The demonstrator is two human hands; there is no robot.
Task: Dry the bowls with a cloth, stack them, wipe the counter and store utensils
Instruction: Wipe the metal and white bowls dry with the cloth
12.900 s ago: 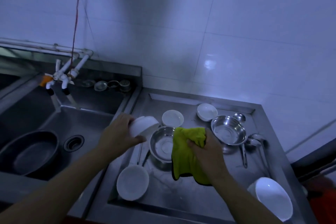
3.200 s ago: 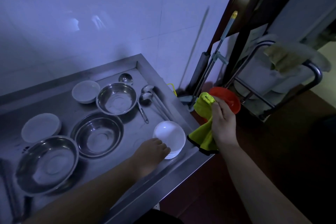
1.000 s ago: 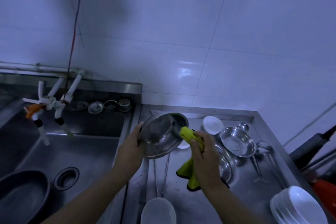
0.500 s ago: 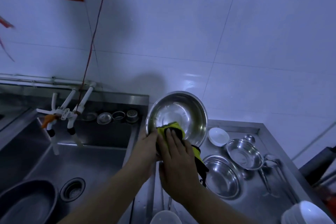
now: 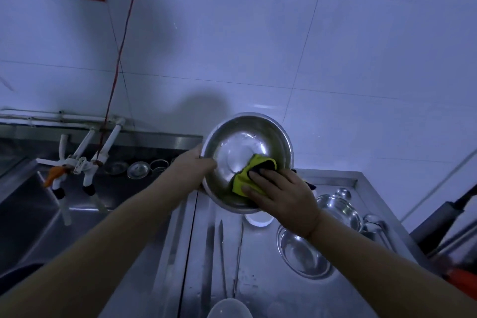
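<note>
Steel bowl (image 5: 240, 147) tilted up above the worktop (image 5: 260, 279).
Left hand (image 5: 192, 168) grips its 9 o'clock rim; right hand (image 5: 281, 195) presses yellow cloth (image 5: 247, 175) inside with flat, unclenched fingers (image 5: 258, 177).

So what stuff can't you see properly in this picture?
Head view only:
- White bowl behind the steel bowl: mostly hidden by it.
- White bowl at the bottom: cut off by the edge.
- Yellow cloth: partly under the right hand.
- Left hand: fingers hidden behind the bowl's rim.

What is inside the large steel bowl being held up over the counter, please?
Inside the steel bowl, the right hand presses a yellow cloth. The bowl surface beneath them is hidden.
</note>
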